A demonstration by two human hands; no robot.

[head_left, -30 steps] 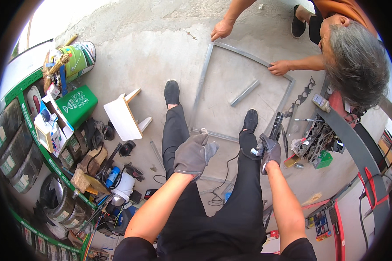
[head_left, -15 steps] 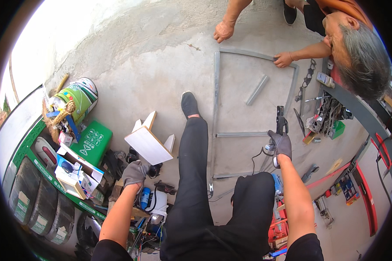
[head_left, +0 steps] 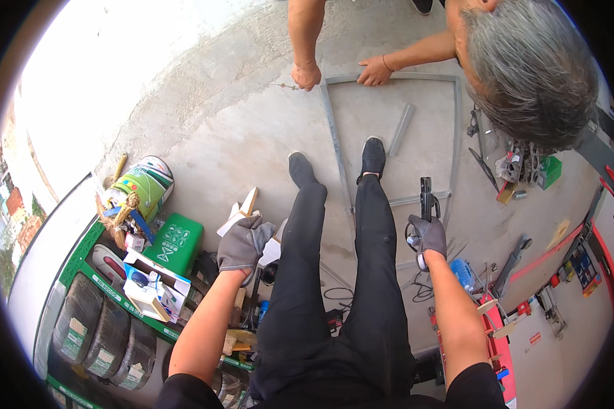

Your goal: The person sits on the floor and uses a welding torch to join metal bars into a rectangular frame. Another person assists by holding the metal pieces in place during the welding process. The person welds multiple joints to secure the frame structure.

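My right hand (head_left: 430, 236), in a dark grey glove, is closed around a black handheld tool (head_left: 426, 199) with a long narrow head pointing forward. Below that tool lies a rectangular grey metal frame (head_left: 455, 136) on the concrete floor, with a crossbar in its lower part. A loose piece of metal tube (head_left: 402, 129) rests inside it. My left hand (head_left: 244, 244), gloved alike, hangs with curled fingers above a small white-topped stool (head_left: 233, 217), partly covering it; nothing shows in its grip. My right shoe (head_left: 372, 157) stands inside the frame, the left one outside.
Across the frame another person leans in, one hand (head_left: 374, 71) at its far bar, the other (head_left: 306, 76) beside the corner. Left stand a green box (head_left: 177, 240), a paint bucket (head_left: 149, 178) and a tyre rack (head_left: 89, 278). Cables (head_left: 339, 294) lie near my feet; metal parts (head_left: 522, 163) lie right.
My right foot has come forward into the frame. My left hand has moved up and right, in front of the stool. The other person has shifted left along the far bar.
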